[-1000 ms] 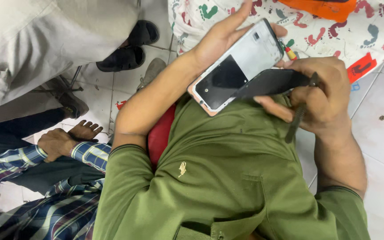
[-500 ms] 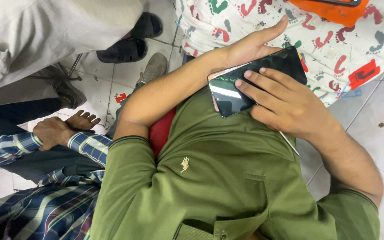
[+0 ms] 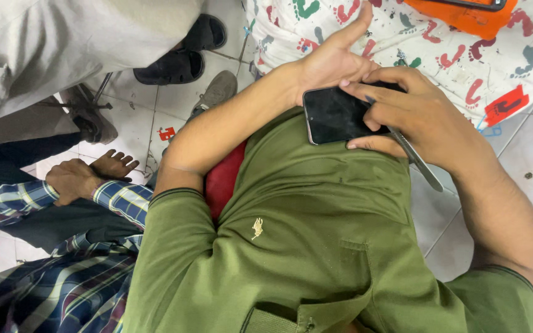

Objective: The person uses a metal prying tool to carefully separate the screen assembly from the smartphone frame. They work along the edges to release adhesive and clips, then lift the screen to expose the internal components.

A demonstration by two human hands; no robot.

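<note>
A black smartphone (image 3: pixel 334 116) lies screen up against my green shirt (image 3: pixel 316 246). My left hand (image 3: pixel 328 61) cups it from behind, thumb pointing up. My right hand (image 3: pixel 421 114) rests on the right half of the screen with the fingers pressing down. A thin metal tool (image 3: pixel 424 166) is tucked in that hand and sticks out below it toward the floor.
Beyond my hands is a white cloth with coloured footprints (image 3: pixel 464 49), an orange pad (image 3: pixel 464 15) and a red tag (image 3: pixel 504 105) on it. At the left, another person's plaid sleeve (image 3: pixel 112 200), hand and bare foot; a second person's black sandals (image 3: pixel 183 58) on the tiled floor.
The black screen panel, lifted off the pink-edged phone body a second ago, now lies flat on it. My right hand has moved over it and presses; the phone sits lower, against my chest.
</note>
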